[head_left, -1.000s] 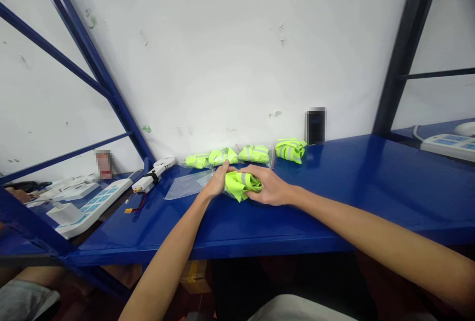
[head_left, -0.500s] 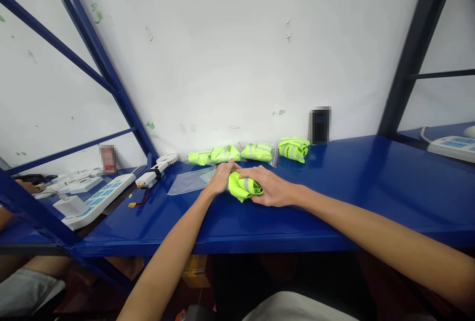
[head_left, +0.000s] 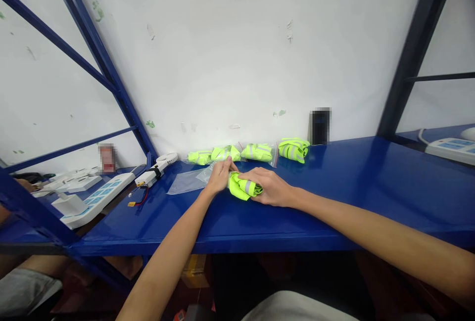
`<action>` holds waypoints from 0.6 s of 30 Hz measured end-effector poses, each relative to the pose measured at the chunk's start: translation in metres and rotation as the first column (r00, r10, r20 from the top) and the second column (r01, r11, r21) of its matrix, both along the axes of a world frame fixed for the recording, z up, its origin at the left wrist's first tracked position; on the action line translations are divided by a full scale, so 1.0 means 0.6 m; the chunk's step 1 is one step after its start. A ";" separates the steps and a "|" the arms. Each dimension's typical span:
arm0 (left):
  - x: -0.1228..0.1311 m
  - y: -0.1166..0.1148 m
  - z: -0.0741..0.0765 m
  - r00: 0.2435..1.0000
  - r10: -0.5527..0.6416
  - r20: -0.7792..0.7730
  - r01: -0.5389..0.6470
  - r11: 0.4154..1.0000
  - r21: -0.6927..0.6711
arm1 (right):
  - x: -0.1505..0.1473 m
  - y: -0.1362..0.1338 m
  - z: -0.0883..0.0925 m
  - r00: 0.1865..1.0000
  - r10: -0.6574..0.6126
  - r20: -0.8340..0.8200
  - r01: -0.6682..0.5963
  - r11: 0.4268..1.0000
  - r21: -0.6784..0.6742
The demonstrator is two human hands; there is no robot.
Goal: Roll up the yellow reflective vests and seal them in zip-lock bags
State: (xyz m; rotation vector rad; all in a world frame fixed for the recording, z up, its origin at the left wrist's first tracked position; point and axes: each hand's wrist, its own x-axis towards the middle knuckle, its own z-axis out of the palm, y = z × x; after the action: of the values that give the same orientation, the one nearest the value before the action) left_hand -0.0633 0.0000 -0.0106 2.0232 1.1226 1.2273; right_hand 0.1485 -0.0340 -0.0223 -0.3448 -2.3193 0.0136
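Note:
A neon yellow-green reflective vest [head_left: 243, 187], folded into a small bundle, rests on the blue shelf [head_left: 334, 197]. My right hand [head_left: 269, 186] is wrapped over its right side and grips it. My left hand [head_left: 219, 176] presses against the bundle's left end, fingers curled on the cloth. Just left of my hands lies a flat clear plastic bag [head_left: 187, 181]. Several bagged yellow-green vests [head_left: 256, 152] stand in a row along the wall behind.
A small white fan and a battery pack with red wires [head_left: 150, 177] lie at the shelf's left end. White power strips [head_left: 94, 198] sit on the lower left shelf, another power strip [head_left: 451, 145] at far right. A dark blurred object [head_left: 319, 125] leans on the wall. Blue uprights frame both sides.
The bundle is squeezed tighter and smaller between my hands, and my left hand has lifted slightly against its end. The view has shifted a little.

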 end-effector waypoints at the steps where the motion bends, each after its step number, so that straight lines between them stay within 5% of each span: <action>1: -0.001 0.002 -0.002 1.000 0.021 0.003 -0.021 1.000 0.008 | -0.001 0.001 -0.001 1.000 0.005 -0.007 -0.005 1.000 0.002; 13: 0.016 -0.021 0.008 0.999 0.006 -0.033 0.001 0.980 0.199 | 0.000 0.005 0.011 0.999 0.024 0.030 -0.019 0.987 -0.158; 18: 0.016 -0.026 0.015 0.941 0.331 0.071 -0.320 0.801 0.507 | 0.000 0.014 0.005 0.999 -0.052 -0.006 0.050 0.980 -0.191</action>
State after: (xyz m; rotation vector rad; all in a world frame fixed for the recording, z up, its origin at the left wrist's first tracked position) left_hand -0.0535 -0.0156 -0.0015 2.2827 1.2970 1.8495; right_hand 0.1482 -0.0257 -0.0190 -0.4992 -2.3029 0.2131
